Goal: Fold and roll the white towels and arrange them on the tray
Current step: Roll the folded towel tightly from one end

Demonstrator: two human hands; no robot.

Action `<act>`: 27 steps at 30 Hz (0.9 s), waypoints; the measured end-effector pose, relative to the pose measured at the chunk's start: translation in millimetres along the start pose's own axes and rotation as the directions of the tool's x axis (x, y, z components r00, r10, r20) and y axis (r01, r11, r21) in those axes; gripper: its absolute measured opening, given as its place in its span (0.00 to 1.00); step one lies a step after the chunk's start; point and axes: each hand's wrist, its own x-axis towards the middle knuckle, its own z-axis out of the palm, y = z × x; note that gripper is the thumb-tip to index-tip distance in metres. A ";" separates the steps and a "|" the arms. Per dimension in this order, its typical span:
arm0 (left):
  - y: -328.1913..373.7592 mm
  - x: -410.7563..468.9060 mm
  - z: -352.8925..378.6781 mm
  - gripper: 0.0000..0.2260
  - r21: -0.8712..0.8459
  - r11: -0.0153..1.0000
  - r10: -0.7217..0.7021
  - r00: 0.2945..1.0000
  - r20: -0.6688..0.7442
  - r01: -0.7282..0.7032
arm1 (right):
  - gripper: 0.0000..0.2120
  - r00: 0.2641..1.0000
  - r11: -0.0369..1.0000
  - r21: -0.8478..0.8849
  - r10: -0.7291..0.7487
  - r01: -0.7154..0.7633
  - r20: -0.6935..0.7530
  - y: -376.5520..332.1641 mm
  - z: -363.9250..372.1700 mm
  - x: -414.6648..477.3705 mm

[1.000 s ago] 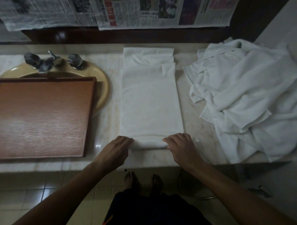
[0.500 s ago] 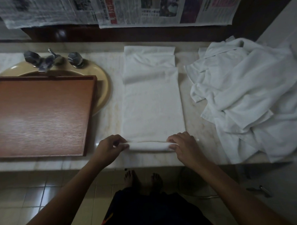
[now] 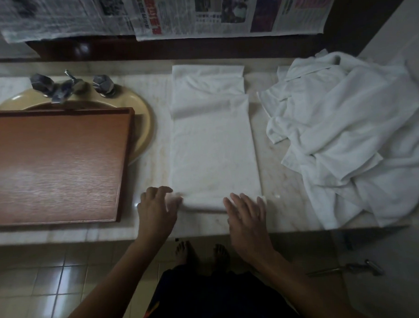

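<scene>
Lower centre, at the worktop's (image 3: 278, 218) front edge, the left hand (image 3: 156, 209) grips the towel (image 3: 212, 146) at its rolled end, the right hand (image 3: 248, 217) presses flat on it, with bare strips toward tray (image 3: 55, 165) and pile (image 3: 351, 133).

One tray (image 3: 60, 165), one folded towel (image 3: 213, 149), one towel heap (image 3: 351, 133).

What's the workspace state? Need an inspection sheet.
Surface: marble counter, dimly lit.
Job's things: folded towel lies flat, with its near end formed into a roll; wooden tray has no towels on it yet; towel pile heaped at the right.
Clutter: nothing seen.
Hands: right hand flat on the roll; left hand at the roll's left end, blurred, grip unclear.
Cables: nothing seen.
Surroundings: sink under the tray's far edge, faucet, newspapers hung behind, tiled floor.
</scene>
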 end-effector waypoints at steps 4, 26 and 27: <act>14.8 -41.8 27.2 0.25 0.178 0.935 0.320 0.946 -0.043 -0.308 | 0.27 0.996 0.999 -0.036 0.001 0.002 0.090 -2.3 1.5 2.7; 4.7 1.5 14.5 0.11 -0.052 0.863 0.497 0.827 0.263 -0.503 | 0.15 0.932 0.980 0.199 -0.078 0.006 0.355 35.0 -29.7 53.7; 3.6 1.4 14.9 0.09 -0.070 0.875 0.480 0.841 0.248 -0.479 | 0.15 0.933 0.977 0.213 -0.075 -0.002 0.353 35.7 -30.4 53.5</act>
